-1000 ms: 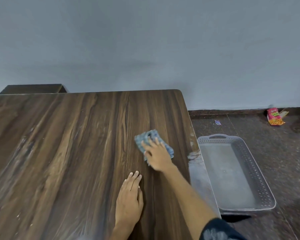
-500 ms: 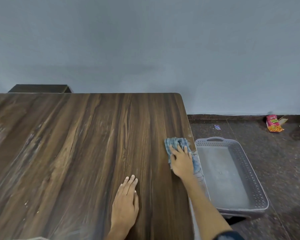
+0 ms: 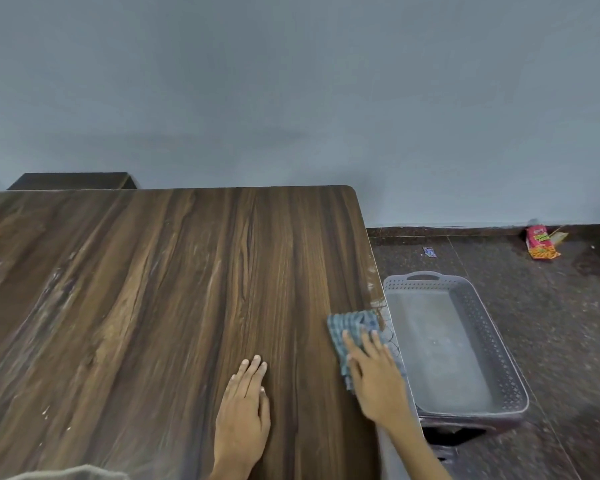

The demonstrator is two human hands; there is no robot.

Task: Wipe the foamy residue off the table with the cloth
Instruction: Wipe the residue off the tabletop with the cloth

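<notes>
A blue checked cloth lies flat at the right edge of the dark wooden table. My right hand presses on it with straight fingers, and loose threads of the cloth hang past the edge. My left hand rests flat on the tabletop to the left of it, holding nothing. Pale whitish streaks of residue smear the left part of the table, with small white specks near the front left.
A grey perforated plastic tray holding a film of cloudy water sits on a low stand right beside the table's right edge. A red snack wrapper and a small scrap lie on the dark floor by the wall. A dark box stands behind the table.
My right hand slid the cloth rightwards across the table to its right edge, then slightly back toward me. My left hand stayed flat in place.
</notes>
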